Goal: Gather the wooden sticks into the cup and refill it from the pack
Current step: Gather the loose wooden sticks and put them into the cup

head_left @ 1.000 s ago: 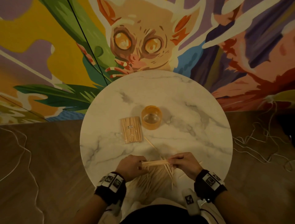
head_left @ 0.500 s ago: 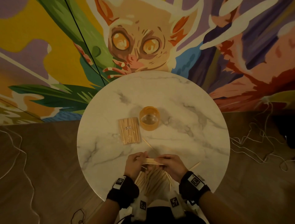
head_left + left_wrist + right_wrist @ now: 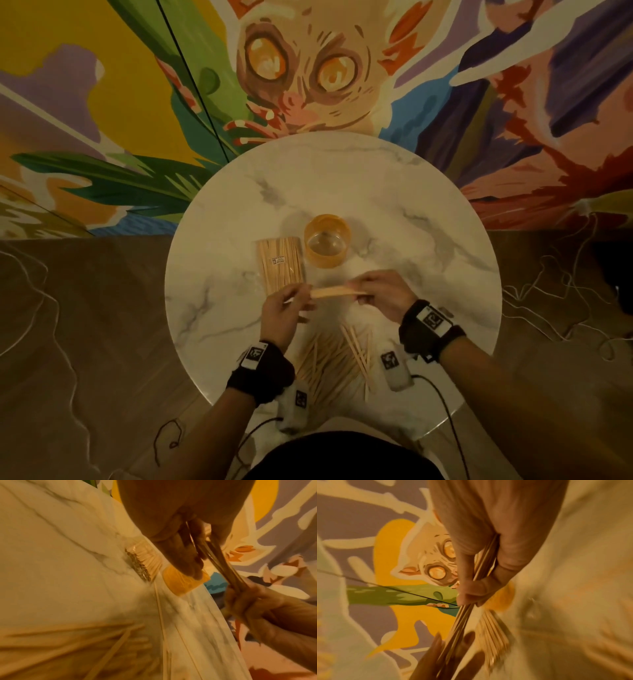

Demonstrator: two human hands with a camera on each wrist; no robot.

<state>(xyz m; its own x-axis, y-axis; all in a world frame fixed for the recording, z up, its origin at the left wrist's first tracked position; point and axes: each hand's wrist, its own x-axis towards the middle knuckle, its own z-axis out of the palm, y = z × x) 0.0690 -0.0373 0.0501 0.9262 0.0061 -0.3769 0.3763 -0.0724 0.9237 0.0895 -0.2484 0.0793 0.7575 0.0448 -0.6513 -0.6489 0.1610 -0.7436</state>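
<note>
The right hand grips one end of a small bundle of thin pale wooden sticks, fingers and thumb curled round it. The left hand pinches the opposite end between its fingertips. The bundle lies level above the round white marble-patterned table, clear of its surface. Just beyond the hands stands a translucent orange plastic cup, upright and holding no sticks. Beside it, to its left, lies a clear flat pack of wooden sticks bearing a small white label. A loose scatter of wooden sticks lies on the table between the wrists, near the front edge.
</note>
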